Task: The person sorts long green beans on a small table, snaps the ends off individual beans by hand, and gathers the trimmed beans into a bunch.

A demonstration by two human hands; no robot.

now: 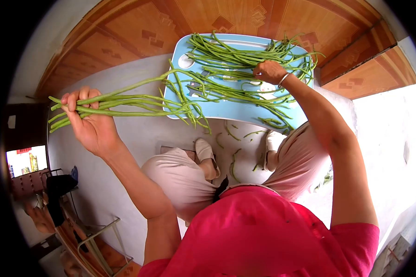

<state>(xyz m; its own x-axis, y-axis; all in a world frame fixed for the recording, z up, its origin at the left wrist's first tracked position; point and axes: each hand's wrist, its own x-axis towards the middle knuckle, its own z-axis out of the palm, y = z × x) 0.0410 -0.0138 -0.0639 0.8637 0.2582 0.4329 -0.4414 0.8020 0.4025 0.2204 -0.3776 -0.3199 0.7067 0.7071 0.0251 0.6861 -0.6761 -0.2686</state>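
Observation:
My left hand (91, 121) is raised at the left, its fingers closed round one end of a bunch of long green beans (138, 102). The beans' other ends droop near the left edge of a light blue table (226, 110). Over the table, my right hand (269, 73) has its fingers curled down among more long beans (231, 53). Whether it grips any of them is hidden by the back of the hand. A thicker pile lies along the table's far side, with looser beans spread across the middle and the near right corner.
Several bean scraps (233, 166) lie on the grey floor (138, 138) between my shoes. Wooden panels with a diamond pattern (208, 18) stand behind the table. A metal-framed chair (97, 235) is at the lower left, near a bright screen (27, 161).

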